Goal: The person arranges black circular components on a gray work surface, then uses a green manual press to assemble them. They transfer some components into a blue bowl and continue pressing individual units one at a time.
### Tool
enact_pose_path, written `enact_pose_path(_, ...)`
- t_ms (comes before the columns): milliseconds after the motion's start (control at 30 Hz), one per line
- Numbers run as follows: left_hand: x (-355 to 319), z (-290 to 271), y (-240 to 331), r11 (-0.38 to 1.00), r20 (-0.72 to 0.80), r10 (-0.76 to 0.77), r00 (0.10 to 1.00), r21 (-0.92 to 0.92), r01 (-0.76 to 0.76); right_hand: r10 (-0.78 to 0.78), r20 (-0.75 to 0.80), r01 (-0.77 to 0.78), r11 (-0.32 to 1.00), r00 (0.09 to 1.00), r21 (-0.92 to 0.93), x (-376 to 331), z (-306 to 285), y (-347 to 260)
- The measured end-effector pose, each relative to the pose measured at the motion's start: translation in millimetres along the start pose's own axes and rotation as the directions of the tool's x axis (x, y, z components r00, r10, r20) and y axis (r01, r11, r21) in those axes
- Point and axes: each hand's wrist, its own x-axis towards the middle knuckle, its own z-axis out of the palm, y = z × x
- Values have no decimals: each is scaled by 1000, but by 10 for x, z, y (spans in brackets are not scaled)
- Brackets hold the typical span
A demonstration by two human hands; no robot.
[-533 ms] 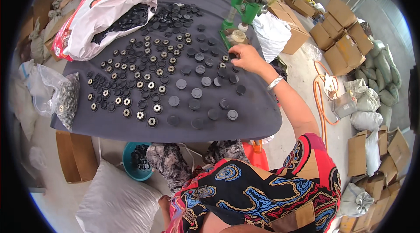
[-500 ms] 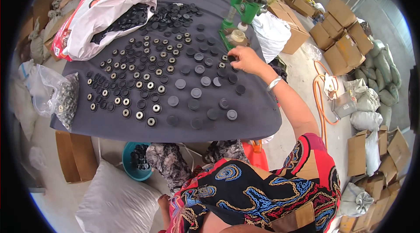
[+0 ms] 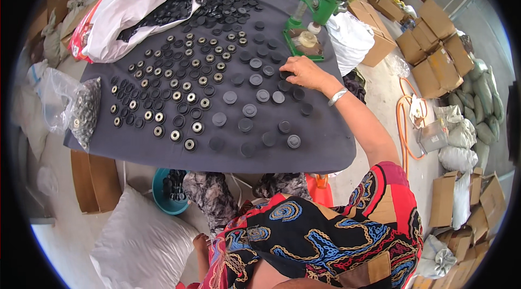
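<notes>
My right hand (image 3: 308, 74) reaches over the right part of the cloth-covered table, just in front of a green hand press (image 3: 304, 45). Its fingers close down on a black round cap (image 3: 285, 75), which they partly hide. Left of it lie rows of dark round caps (image 3: 249, 110). Farther left are black rings, many with shiny metal centres (image 3: 175, 135). My left hand (image 3: 200, 242) is low beside my leg, off the table, and its fingers cannot be made out.
A white bag (image 3: 116, 31) spills black caps at the back left. A clear bag of metal parts (image 3: 87, 115) sits at the left edge. Below the table are a teal basin (image 3: 163, 202) and a white sack (image 3: 138, 240). Cardboard boxes (image 3: 429, 69) and an orange hose (image 3: 400, 121) lie right.
The whole view has shifted slightly. My right hand has come a little toward me over the pieces, covering metal-centred ones that showed beside its fingers before.
</notes>
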Motion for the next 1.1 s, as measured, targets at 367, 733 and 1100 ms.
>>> enact_pose_path(367,-460,329,358,999,-76,-48,996,19,50,-36,-99,5,952,994,-305,202,-263,-615)
enact_pose_path(733,-440,439,439,998,-38,-38,999,-61,36,-535,-153,548,834,831,58,1808,525,-2776)
enact_pose_path(1100,-142,274,-76,992,-35,-21,999,-129,16,-373,-4,354,885,928,-303,2357,1028,-3460)
